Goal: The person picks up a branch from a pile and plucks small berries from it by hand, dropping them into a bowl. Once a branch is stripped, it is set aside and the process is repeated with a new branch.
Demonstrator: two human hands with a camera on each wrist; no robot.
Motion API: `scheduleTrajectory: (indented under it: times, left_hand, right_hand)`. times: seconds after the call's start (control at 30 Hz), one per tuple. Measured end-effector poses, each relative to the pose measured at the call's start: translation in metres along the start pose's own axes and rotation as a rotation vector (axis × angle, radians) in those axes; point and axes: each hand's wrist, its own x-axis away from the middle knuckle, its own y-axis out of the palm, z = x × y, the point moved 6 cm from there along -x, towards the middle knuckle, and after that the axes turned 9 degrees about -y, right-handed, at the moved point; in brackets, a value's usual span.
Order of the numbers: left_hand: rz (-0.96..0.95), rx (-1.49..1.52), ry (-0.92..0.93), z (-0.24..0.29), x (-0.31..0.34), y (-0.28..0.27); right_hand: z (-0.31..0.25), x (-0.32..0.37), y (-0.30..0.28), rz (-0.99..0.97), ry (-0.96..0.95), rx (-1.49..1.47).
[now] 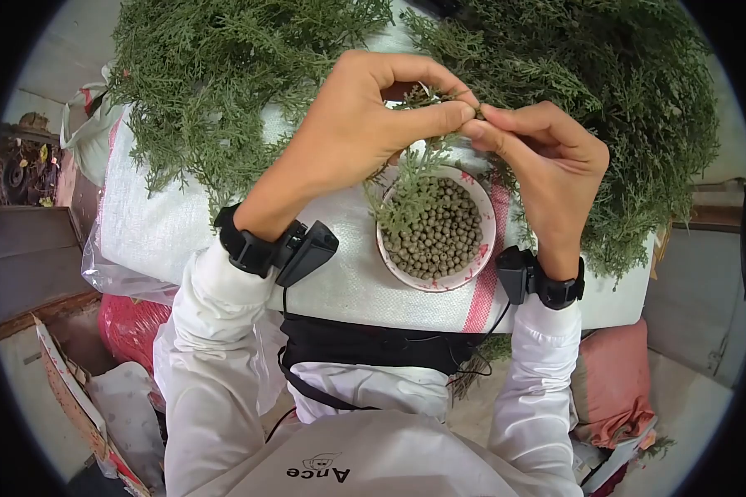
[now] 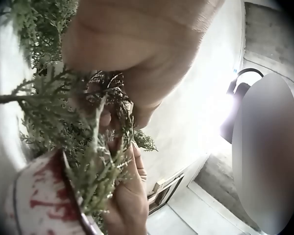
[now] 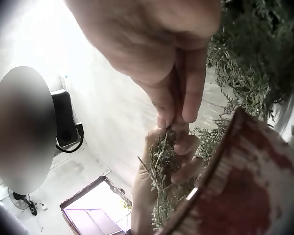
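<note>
My left hand (image 1: 356,124) holds a green evergreen sprig (image 1: 414,195) between thumb and fingers, its leafy end hanging over the bowl. Opposite it, my right hand (image 1: 559,157) pinches a tip of the sprig with thumb and forefinger, right at the left fingertips. What small piece lies between the fingertips is mostly hidden. Below both hands stands a white bowl (image 1: 491,217) with pink-red marks, holding many small round brown-green seed cones (image 1: 443,240). In the right wrist view, the sprig (image 3: 161,181) lies along the left hand, beside the bowl (image 3: 235,191).
Large heaps of evergreen branches lie at the back left (image 1: 224,74) and back right (image 1: 588,108). A white woven sack (image 1: 323,286) with a pink stripe covers the work surface under the bowl. A red bundle (image 1: 133,331) and a pink cushion (image 1: 613,373) sit lower at the sides.
</note>
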Motion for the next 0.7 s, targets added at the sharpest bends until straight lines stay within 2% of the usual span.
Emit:
scheduleTrajectory:
  times: [0.03,0.2,0.33,0.7]
  left_hand:
    - [-0.025,0.038,-0.052,0.000,0.000,0.000]
    - [0.042,0.078,-0.077,-0.005,0.000,-0.003]
    - [0.007,0.085,-0.127,-0.006,0.001,-0.005]
    - [-0.127,0.248,-0.123,-0.009,0.000,0.004]
  right_hand:
    - [-0.002,-0.001,-0.001,0.024,0.013,-0.019]
    - [-0.005,-0.001,-0.003,0.038,0.014,0.021]
    - [0.002,-0.002,-0.003,0.039,0.088,-0.052]
    - [0.006,0.004,0.005,0.030,0.105,-0.187]
